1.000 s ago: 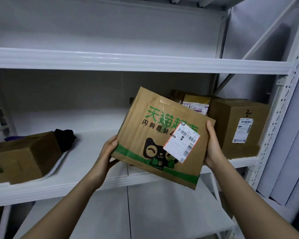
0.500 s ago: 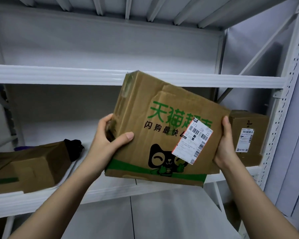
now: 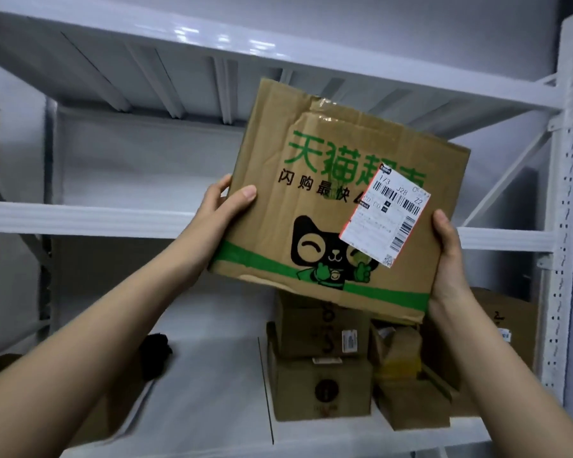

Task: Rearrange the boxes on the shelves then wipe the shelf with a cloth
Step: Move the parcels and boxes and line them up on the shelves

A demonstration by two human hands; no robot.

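Rearranging step: both hands, left (image 3: 219,209) and right (image 3: 449,256), clasped the green-printed brown cardboard box (image 3: 331,200); next, judged, setting it on the white upper shelf (image 3: 90,216).

both hands (image 3: 224,211) grip printed box (image 3: 328,200) | raised before shelf (image 3: 80,216) | background boxes blurred

**A Storeroom Full of Parcels**

This looked like a storeroom or a small stockroom. White metal shelves (image 3: 80,216) with rows of little holes in the posts stood in front of both hands. Behind the shelves was a plain pale wall. Below the right hand (image 3: 447,256), brown cardboard boxes (image 3: 321,388) were stacked on a shelf, some with mailing stickers. The big box (image 3: 311,206) between the hands had a barcode label (image 3: 386,219) too.
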